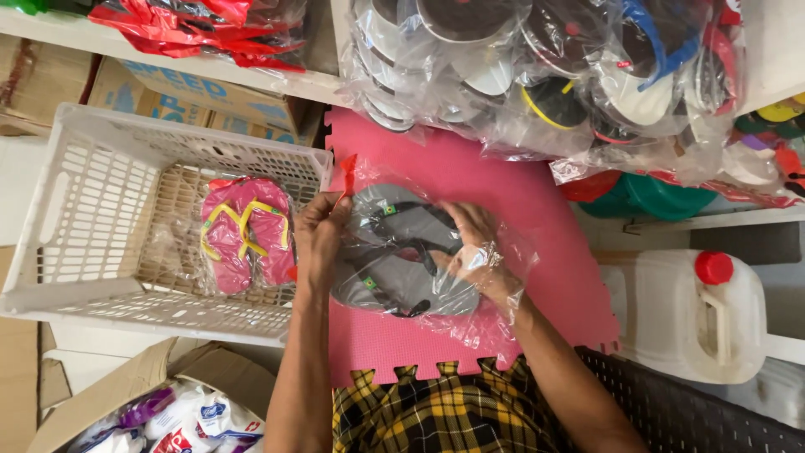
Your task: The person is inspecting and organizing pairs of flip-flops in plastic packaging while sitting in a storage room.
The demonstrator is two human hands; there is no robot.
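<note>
A pair of grey flip-flops with black straps (394, 252) lies partly inside a clear plastic bag (495, 315) with a red top strip, over a pink foam mat (470, 176). My left hand (319, 235) pinches the bag's left edge near the red strip. Inside the bag's opening, my right hand (474, 243) rests its fingers on the flip-flops. A bagged pair of pink flip-flops with yellow straps (245, 243) lies in a white plastic basket (92, 210) to the left.
A heap of bagged flip-flops (545, 67) is piled at the top. A white jug with a red cap (696, 310) stands to the right. Cardboard boxes (168, 394) sit at lower left and behind the basket. Yellow-black checked cloth (436, 411) covers my lap.
</note>
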